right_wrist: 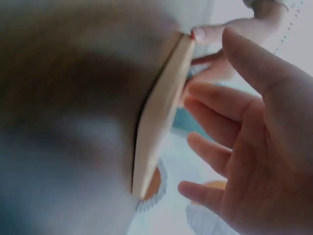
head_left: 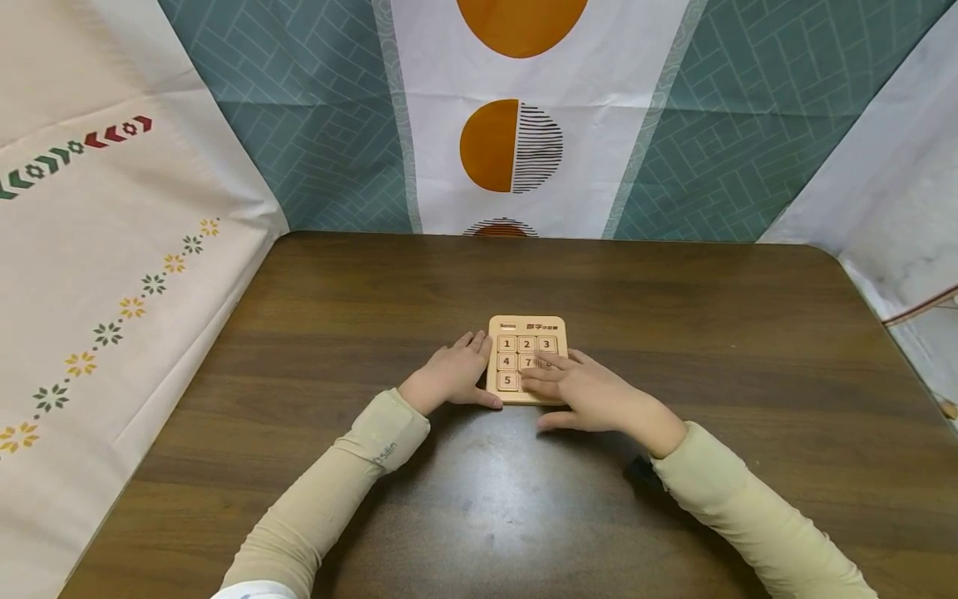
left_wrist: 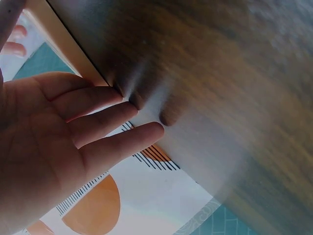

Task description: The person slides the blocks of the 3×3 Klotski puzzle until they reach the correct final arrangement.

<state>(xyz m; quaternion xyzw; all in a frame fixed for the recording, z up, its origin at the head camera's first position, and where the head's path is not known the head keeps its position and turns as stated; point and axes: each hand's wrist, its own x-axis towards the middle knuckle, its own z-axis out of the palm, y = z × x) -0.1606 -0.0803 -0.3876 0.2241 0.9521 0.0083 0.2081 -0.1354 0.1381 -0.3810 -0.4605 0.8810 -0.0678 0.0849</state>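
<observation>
A wooden number sliding puzzle (head_left: 526,325) lies flat on the brown table, its tiles 1, 2, 3, 4, 7 and 5 showing. My left hand (head_left: 456,373) rests along its left edge, fingers extended forward and the thumb at the near left corner. In the left wrist view the fingers (left_wrist: 122,144) stretch out straight beside the board's side. My right hand (head_left: 591,395) is over the puzzle's right part, with fingertips on the lower middle tiles and the thumb apart below. It hides the lower right tiles. The right wrist view shows the right fingers (right_wrist: 210,152) spread beside the board's wooden edge (right_wrist: 156,122).
The wooden table (head_left: 359,308) extends around the puzzle on all sides. A patterned teal and white cloth (head_left: 329,125) hangs behind the far edge. Cream cloth (head_left: 150,249) is at the left. A small dark object (head_left: 641,471) shows by the right cuff.
</observation>
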